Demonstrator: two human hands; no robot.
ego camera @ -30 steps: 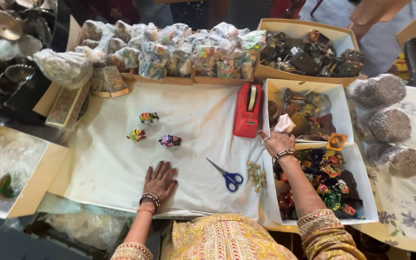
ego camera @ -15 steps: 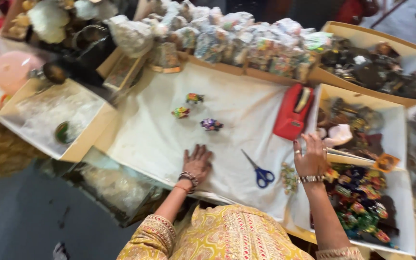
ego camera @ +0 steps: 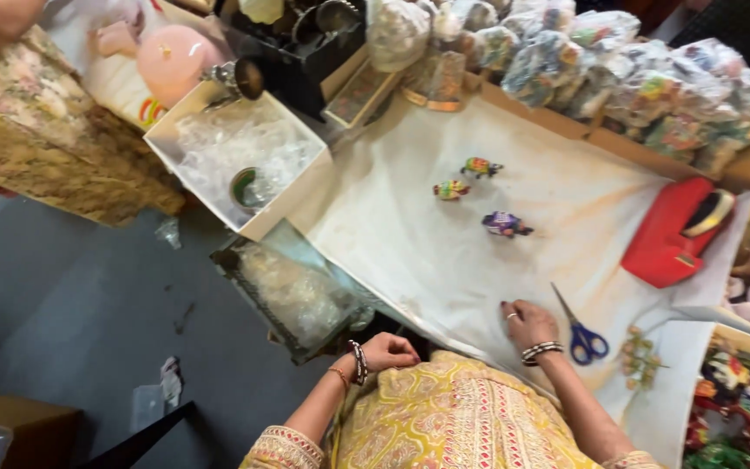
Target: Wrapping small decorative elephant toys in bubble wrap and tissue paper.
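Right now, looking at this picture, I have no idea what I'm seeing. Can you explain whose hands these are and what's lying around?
There is no machine here. A person wears a camera on their head, so the one picture looks down at their own two hands. The right hand lies flat and open on a white sheet, beside blue-handled scissors. The left hand is curled near the body; whether its grip holds anything is hidden. Three small colourful figurines stand farther out, with a red holder to the right and wrapped bundles along the back.
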